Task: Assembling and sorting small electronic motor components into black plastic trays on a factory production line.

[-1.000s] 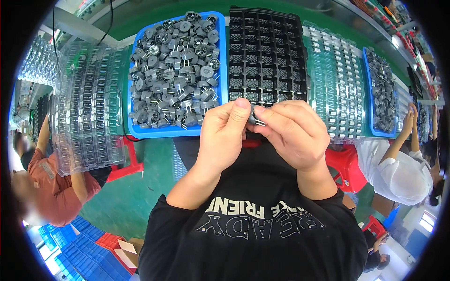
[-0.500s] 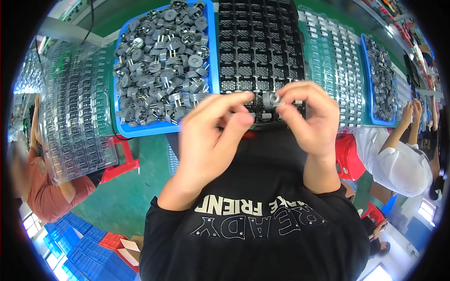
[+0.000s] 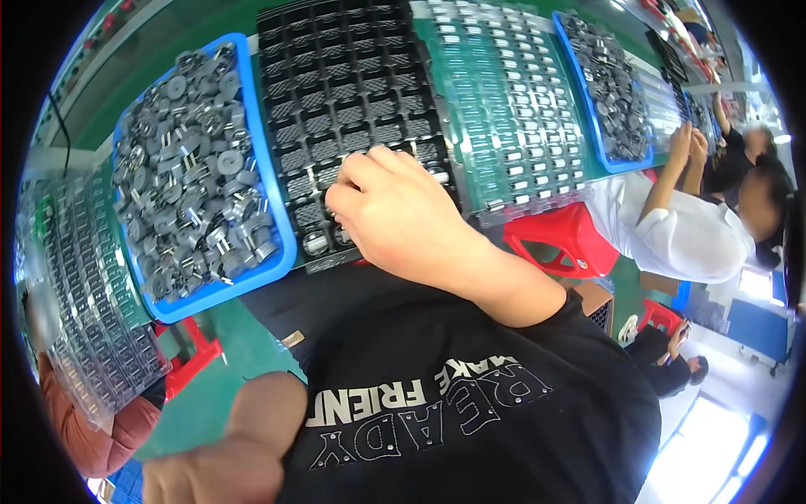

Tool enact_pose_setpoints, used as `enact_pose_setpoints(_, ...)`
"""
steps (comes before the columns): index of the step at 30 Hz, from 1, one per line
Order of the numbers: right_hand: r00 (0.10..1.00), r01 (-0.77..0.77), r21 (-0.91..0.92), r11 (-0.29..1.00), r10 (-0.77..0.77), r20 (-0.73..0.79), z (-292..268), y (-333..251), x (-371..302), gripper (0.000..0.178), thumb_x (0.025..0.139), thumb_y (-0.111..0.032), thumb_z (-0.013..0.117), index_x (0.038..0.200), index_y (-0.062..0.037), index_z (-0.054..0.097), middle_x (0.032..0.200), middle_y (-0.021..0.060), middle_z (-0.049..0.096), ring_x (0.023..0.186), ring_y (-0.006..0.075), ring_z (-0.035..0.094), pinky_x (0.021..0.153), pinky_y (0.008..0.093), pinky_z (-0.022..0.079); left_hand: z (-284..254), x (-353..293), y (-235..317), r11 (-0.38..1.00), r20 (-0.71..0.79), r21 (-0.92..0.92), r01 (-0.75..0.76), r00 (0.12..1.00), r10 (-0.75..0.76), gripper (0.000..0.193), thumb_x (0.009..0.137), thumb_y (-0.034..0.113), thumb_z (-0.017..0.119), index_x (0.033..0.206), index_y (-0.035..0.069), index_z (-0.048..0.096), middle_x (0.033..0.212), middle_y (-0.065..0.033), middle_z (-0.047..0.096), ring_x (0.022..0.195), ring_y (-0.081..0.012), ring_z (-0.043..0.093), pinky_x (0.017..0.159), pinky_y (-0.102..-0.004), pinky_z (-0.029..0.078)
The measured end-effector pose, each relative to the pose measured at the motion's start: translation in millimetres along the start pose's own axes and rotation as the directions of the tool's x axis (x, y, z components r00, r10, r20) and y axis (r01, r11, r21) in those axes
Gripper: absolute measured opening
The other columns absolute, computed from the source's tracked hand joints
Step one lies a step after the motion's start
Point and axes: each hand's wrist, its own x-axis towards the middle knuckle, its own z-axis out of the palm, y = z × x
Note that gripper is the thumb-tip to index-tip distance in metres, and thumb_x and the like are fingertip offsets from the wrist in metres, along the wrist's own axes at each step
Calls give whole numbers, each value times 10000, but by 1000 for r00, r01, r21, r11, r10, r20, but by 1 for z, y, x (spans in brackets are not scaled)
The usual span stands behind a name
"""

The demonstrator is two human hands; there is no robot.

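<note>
The right hand [image 3: 395, 214] rests curled on the near edge of the black tray [image 3: 353, 92]; whether its fingers pinch a part cannot be told. A few round metal parts [image 3: 317, 242] sit in the tray's near cells. Left of the tray, the blue bin [image 3: 273, 210] holds grey round parts. The left hand [image 3: 227, 466] hangs low, apparently loosely closed and empty.

I see a black moulded plastic grid tray [image 3: 353, 92] with a matt, finely textured look. The blue plastic bin [image 3: 277, 210] beside it looks smooth and slightly glossy, holding dull grey round plastic parts [image 3: 189, 168] with shiny metal pins. The clear thin plastic blister trays [image 3: 512, 101] gleam. My black cloth shirt [image 3: 470, 395] looks soft and matt.
</note>
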Motion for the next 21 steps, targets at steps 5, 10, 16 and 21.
enact_pose_setpoints(5,965,-63,454,889,170,-199,-128,-8,-22,240,699,-113,810,928,-52,778,806,66,694,810,243,651,732,375,500,-46,-5,-1,780,-228,528,338,940,-253,207,1005,245,602,915,58,612,898,-72,618,832,-199,617,728,-305,469)
enact_pose_setpoints(10,690,103,807,582,542,-479,-112,-81,-32,174,835,-110,786,1009,-121,786,786,16,674,686,172,572,638,345,475,-77,-43,9,-79,-550,834,547,808,-212,291,995,121,621,1203,-80,656,1107,-144,678,968,-195,639,861,-326,501)
enact_pose_setpoints(16,747,82,726,683,440,-498,-135,-41,-48,171,838,-94,774,1008,-103,757,800,19,663,684,159,558,623,338,455,-78,-33,-9,-609,-597,719,336,747,-293,303,865,-18,707,1167,1,720,1095,-103,708,899,-167,616,853,-300,490)
enact_pose_setpoints(21,810,46,684,728,374,-452,-156,-13,-86,170,840,-80,763,1007,-88,733,812,23,654,682,149,547,610,332,439,-79,-36,-8,-767,-624,631,118,666,-410,446,808,53,788,1245,57,699,1192,-150,690,1124,-335,637,957,-419,490)
